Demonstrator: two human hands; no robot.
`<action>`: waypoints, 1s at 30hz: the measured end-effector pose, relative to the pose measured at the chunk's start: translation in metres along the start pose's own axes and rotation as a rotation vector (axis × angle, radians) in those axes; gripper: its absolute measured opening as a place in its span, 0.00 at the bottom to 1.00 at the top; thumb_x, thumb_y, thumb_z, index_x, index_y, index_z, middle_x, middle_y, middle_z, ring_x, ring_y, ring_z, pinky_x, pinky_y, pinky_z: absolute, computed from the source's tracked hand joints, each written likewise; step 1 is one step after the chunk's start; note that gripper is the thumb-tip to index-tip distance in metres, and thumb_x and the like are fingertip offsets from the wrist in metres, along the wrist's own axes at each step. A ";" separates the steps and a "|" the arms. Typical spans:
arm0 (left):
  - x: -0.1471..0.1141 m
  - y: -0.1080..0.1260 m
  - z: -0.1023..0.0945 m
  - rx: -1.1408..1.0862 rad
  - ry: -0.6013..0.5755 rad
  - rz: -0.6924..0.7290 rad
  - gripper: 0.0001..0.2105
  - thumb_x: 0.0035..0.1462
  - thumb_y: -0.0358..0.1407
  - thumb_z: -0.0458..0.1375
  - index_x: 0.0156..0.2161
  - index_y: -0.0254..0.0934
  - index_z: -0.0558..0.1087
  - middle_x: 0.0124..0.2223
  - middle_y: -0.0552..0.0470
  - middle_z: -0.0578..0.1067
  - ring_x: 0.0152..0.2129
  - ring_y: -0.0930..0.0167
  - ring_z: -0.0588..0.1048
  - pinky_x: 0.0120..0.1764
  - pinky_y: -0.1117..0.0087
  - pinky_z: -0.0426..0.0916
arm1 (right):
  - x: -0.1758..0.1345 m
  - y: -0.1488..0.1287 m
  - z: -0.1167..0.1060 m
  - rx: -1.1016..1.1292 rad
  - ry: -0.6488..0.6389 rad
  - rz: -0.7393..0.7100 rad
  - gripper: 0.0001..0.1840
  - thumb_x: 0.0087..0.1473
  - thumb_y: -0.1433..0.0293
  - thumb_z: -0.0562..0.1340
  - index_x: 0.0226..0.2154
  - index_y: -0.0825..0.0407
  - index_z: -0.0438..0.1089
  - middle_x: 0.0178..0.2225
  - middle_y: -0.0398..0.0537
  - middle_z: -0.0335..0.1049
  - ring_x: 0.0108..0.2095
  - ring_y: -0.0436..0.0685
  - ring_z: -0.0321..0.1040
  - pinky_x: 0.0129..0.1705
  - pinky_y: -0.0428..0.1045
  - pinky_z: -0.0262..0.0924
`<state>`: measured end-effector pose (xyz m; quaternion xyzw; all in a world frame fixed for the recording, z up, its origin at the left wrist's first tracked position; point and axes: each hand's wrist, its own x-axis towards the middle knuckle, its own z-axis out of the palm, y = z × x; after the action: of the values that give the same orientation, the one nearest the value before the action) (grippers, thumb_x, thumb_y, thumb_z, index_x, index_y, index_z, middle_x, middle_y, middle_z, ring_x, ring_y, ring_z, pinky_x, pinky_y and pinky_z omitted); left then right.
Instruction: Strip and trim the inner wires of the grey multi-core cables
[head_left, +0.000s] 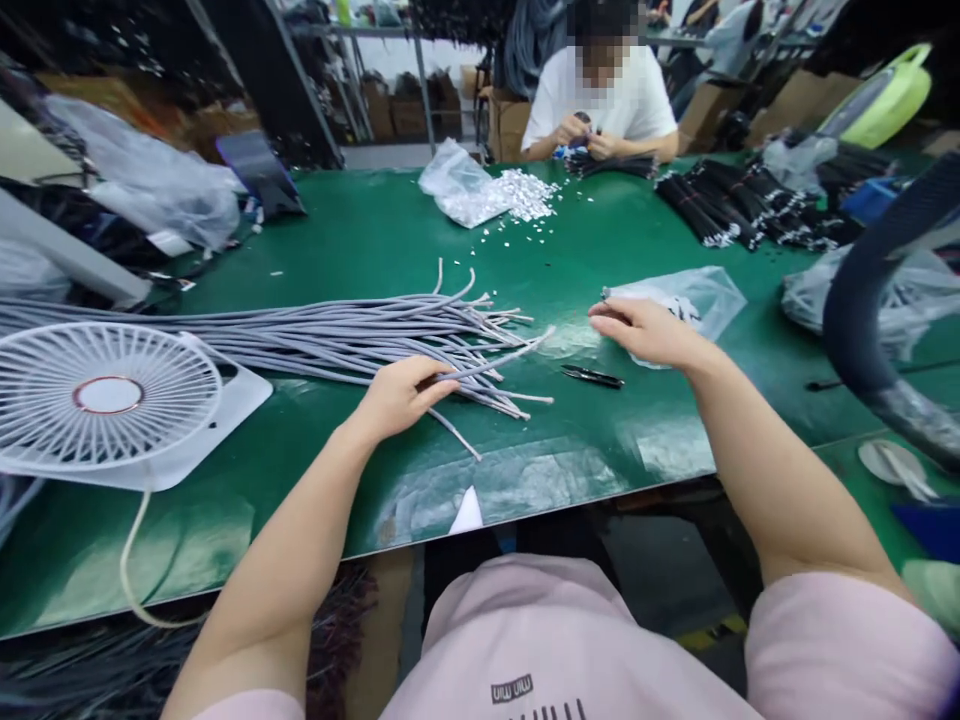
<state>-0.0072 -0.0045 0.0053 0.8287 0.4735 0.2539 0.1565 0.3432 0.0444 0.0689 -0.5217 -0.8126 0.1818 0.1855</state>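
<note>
My left hand [409,392] is closed around a grey cable [495,368], whose pale cut end points right and slightly up. Under and beyond that hand lies a long bundle of grey cables [315,335], its loose ends fanned out to the right. My right hand [646,328] is over the near-left side of a clear plastic bag [712,300] with dark print. Its thumb and fingers are drawn together; a tiny dark spot shows at the fingertips, too small to name. Black thread snips [592,376] lie on the table between my hands.
A white fan [109,395] stands at the left on the green table [360,220]. Small white pieces [525,195] spill from another clear bag [457,185]. Opposite, a person [600,100] works beside black cable bundles [720,205]. A dark curved tube [862,260] rises at the right.
</note>
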 end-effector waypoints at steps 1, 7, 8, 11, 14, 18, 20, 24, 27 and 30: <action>0.003 0.004 0.000 -0.041 -0.036 -0.008 0.16 0.59 0.45 0.54 0.41 0.36 0.76 0.39 0.48 0.79 0.35 0.68 0.75 0.39 0.70 0.66 | -0.013 0.009 0.000 0.031 0.031 0.022 0.12 0.57 0.65 0.55 0.37 0.52 0.71 0.31 0.48 0.72 0.30 0.54 0.66 0.34 0.50 0.59; 0.031 0.038 0.005 -0.216 -0.325 -0.002 0.18 0.60 0.46 0.52 0.46 0.38 0.75 0.41 0.50 0.79 0.36 0.69 0.75 0.39 0.72 0.66 | -0.058 0.010 0.036 0.308 0.238 0.101 0.14 0.59 0.67 0.51 0.39 0.52 0.70 0.33 0.48 0.71 0.28 0.50 0.64 0.33 0.48 0.62; 0.035 0.044 0.007 -0.248 -0.351 0.014 0.18 0.60 0.46 0.51 0.46 0.37 0.75 0.40 0.51 0.78 0.35 0.70 0.75 0.38 0.73 0.66 | -0.062 0.004 0.044 0.330 0.255 0.112 0.15 0.59 0.65 0.51 0.41 0.53 0.71 0.32 0.48 0.71 0.27 0.50 0.64 0.33 0.47 0.62; 0.040 0.056 0.018 -0.356 -0.382 -0.021 0.17 0.61 0.45 0.49 0.39 0.34 0.74 0.32 0.52 0.75 0.27 0.73 0.72 0.31 0.75 0.65 | -0.071 -0.015 0.070 0.385 0.277 0.110 0.19 0.61 0.62 0.50 0.44 0.52 0.71 0.35 0.48 0.72 0.28 0.50 0.65 0.34 0.48 0.63; 0.034 0.057 0.035 -0.519 -0.402 -0.180 0.17 0.61 0.45 0.48 0.34 0.34 0.71 0.26 0.54 0.72 0.17 0.77 0.65 0.22 0.76 0.60 | -0.081 -0.027 0.091 0.425 0.281 0.077 0.18 0.62 0.63 0.50 0.45 0.50 0.72 0.38 0.48 0.72 0.32 0.51 0.67 0.37 0.48 0.64; 0.022 0.053 0.053 -0.575 -0.400 -0.198 0.16 0.61 0.44 0.49 0.42 0.34 0.72 0.22 0.56 0.68 0.18 0.77 0.63 0.23 0.77 0.58 | -0.094 -0.033 0.107 0.402 0.310 0.054 0.18 0.62 0.67 0.52 0.48 0.51 0.72 0.32 0.47 0.72 0.32 0.52 0.69 0.38 0.49 0.65; 0.020 0.053 0.056 -0.546 -0.358 -0.175 0.17 0.62 0.44 0.49 0.44 0.34 0.74 0.21 0.57 0.66 0.18 0.77 0.63 0.23 0.77 0.58 | -0.099 -0.036 0.110 0.386 0.316 0.072 0.18 0.62 0.67 0.53 0.49 0.51 0.72 0.35 0.49 0.74 0.33 0.52 0.70 0.40 0.49 0.65; 0.020 0.057 0.051 -0.500 -0.314 -0.148 0.18 0.62 0.44 0.50 0.46 0.34 0.76 0.23 0.55 0.69 0.19 0.76 0.64 0.23 0.76 0.57 | -0.102 -0.043 0.112 0.300 0.313 0.098 0.17 0.62 0.67 0.54 0.48 0.49 0.73 0.39 0.49 0.76 0.36 0.54 0.72 0.41 0.49 0.65; 0.020 0.060 0.047 -0.489 -0.302 -0.126 0.18 0.61 0.44 0.51 0.45 0.34 0.77 0.26 0.53 0.74 0.22 0.75 0.67 0.25 0.76 0.60 | -0.099 -0.046 0.113 0.243 0.313 0.106 0.18 0.61 0.69 0.52 0.49 0.51 0.72 0.36 0.50 0.76 0.36 0.55 0.72 0.39 0.50 0.65; 0.018 0.061 0.045 -0.493 -0.295 -0.109 0.18 0.61 0.44 0.51 0.45 0.34 0.77 0.28 0.52 0.75 0.23 0.75 0.68 0.26 0.76 0.60 | -0.096 -0.048 0.115 0.243 0.314 0.082 0.19 0.61 0.71 0.51 0.49 0.53 0.72 0.34 0.50 0.74 0.34 0.54 0.71 0.39 0.49 0.65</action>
<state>0.0691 -0.0205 0.0041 0.7670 0.4138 0.2293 0.4335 0.2867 -0.0740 -0.0180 -0.5499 -0.7240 0.2025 0.3640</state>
